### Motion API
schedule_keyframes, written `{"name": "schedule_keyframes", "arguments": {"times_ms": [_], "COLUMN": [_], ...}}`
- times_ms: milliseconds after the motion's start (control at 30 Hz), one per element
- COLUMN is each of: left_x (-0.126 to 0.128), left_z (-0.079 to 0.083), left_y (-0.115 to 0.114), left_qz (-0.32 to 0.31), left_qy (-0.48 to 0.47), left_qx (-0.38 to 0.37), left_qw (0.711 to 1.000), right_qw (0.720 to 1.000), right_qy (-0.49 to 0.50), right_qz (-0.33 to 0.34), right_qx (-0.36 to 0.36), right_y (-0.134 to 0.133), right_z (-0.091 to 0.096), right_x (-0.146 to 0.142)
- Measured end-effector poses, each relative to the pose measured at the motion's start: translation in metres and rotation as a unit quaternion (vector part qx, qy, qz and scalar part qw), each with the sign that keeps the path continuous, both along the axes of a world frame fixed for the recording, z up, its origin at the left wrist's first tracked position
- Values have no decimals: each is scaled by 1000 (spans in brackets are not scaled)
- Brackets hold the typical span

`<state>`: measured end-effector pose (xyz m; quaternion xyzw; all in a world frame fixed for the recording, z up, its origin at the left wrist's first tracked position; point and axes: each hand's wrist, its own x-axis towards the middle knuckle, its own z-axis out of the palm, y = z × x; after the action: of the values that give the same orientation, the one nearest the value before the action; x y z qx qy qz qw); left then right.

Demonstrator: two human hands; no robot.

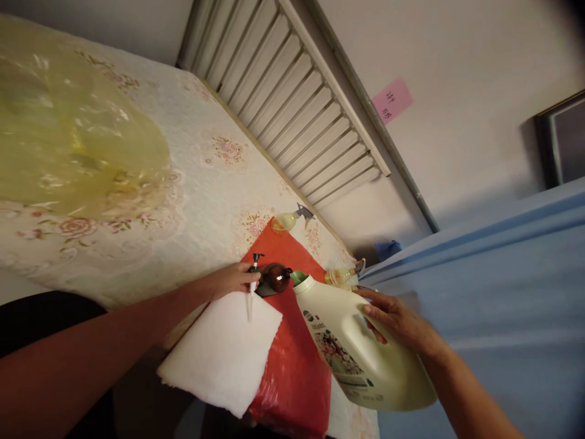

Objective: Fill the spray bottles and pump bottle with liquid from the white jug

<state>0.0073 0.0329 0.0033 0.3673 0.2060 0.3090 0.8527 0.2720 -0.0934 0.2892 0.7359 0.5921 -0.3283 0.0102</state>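
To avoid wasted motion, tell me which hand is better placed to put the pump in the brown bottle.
Probably the left hand: it holds the pump beside the brown bottle. The right hand is occupied with the jug, held by its handle.

Bottle [276,278] on plastic sheet [297,360], jug [361,360] right, pump [255,266] left; cloth [223,353] in front, overlapping sheet; spray bottle [285,222] behind; bag [82,128] far left on tablecloth [201,201].

Found two handwritten lines, seemingly digits, not surely legible, on pink note [392,100], on wall [466,73] beyond table [247,189] edge. Could not read jug [393,372] label [340,353].
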Motion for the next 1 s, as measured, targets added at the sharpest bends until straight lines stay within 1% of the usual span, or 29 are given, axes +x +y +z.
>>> {"name": "schedule_keyframes", "arguments": {"times_ms": [333,500,667,767,1000], "left_x": [4,3,2,2,0], "left_z": [-3,1,4,5,13], "left_y": [1,1,1,0,-2], "left_qz": [9,-3,1,-3,-15], "left_qy": [18,12,25,15,5], "left_qx": [7,-2,7,13,-4], "left_qw": [1000,1000,1000,1000,1000], "right_qw": [1000,1000,1000,1000,1000], "right_qy": [-10,-9,1,2,-5], "right_qz": [-1,3,2,5,0], "right_qx": [2,6,-1,1,-7], "right_y": [0,0,-1,-1,0], "right_z": [2,2,2,2,2], "right_x": [-5,-5,-5,-5,-5]}}
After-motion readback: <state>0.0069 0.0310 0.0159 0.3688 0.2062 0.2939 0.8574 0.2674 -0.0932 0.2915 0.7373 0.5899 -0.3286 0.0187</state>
